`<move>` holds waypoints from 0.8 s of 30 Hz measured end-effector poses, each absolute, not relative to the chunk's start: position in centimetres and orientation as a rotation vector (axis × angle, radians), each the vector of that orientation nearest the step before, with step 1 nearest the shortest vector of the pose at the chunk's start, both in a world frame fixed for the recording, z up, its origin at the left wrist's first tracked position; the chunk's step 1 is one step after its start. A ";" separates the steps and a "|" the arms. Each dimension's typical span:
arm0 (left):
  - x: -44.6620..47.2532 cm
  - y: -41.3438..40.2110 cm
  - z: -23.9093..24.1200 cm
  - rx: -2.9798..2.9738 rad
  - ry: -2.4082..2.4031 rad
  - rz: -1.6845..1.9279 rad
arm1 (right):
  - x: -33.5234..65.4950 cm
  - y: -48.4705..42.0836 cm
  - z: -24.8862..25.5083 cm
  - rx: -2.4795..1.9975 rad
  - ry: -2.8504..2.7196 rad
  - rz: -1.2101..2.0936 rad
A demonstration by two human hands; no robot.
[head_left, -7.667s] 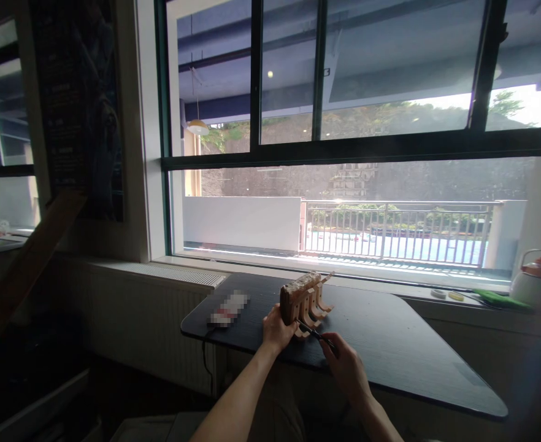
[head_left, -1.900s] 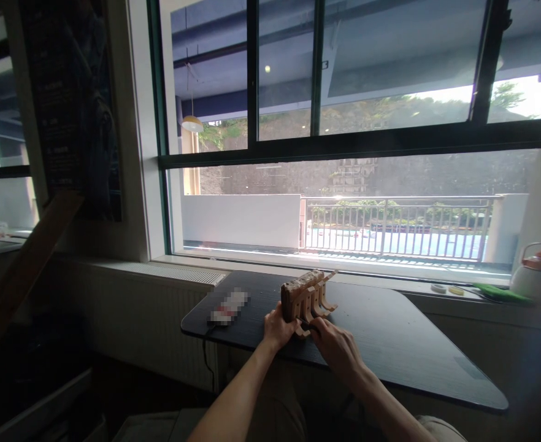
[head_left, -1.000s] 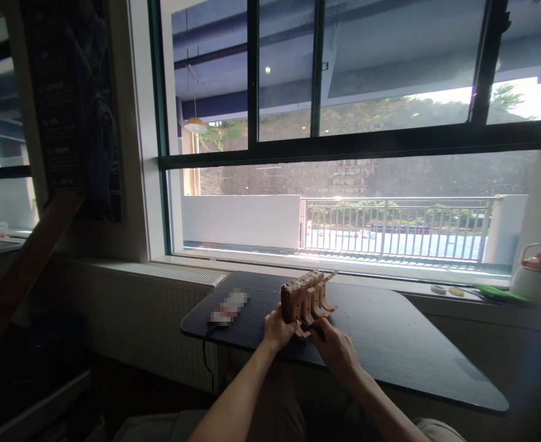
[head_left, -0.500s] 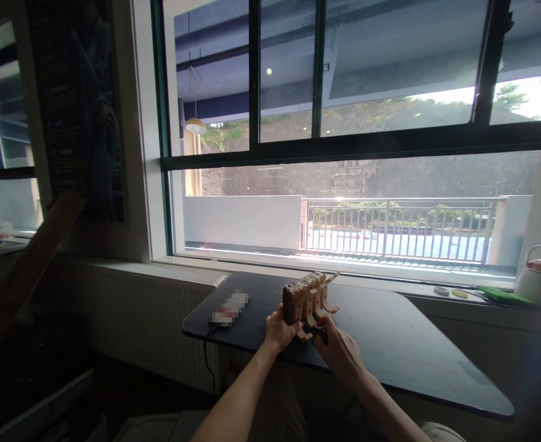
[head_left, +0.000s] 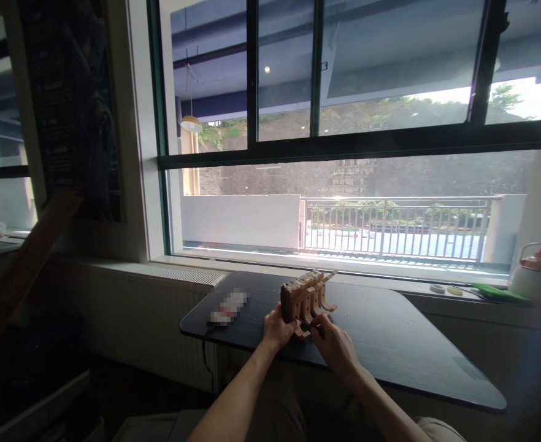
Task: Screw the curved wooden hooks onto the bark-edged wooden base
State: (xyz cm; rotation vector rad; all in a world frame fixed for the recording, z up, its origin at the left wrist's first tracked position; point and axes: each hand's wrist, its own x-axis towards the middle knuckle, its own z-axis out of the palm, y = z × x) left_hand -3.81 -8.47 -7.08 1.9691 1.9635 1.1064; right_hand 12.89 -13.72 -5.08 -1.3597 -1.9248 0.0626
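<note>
The worktop is spreading below the window, and the wooden piece with curved ribs (head_left: 303, 301) is standing slightly tilted near its near edge, left of the middle; whether it is touching the worktop (head_left: 403, 344) is hard to tell. The left hand (head_left: 277, 328) is closing around its near lower end. The right hand (head_left: 335, 344) is curling tightly around a dark tool (head_left: 319, 331), aiming it left at the nearest rib; its tip is hidden. The step in hand is seemingly working that rib, calling for steady bracing and small strokes away from the left thumb.
</note>
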 end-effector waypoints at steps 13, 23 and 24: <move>-3.8 -9.1 -6.5 1.959 1.974 1.094 | 13.9 -13.1 -4.8 -1.379 -1.899 0.213; -3.5 -9.7 -5.7 1.929 1.999 1.068 | 13.3 -14.9 -3.5 -1.272 -2.199 -0.431; -3.5 -9.7 -5.8 1.934 1.997 1.071 | 13.3 -14.9 -3.6 -1.285 -2.168 -0.370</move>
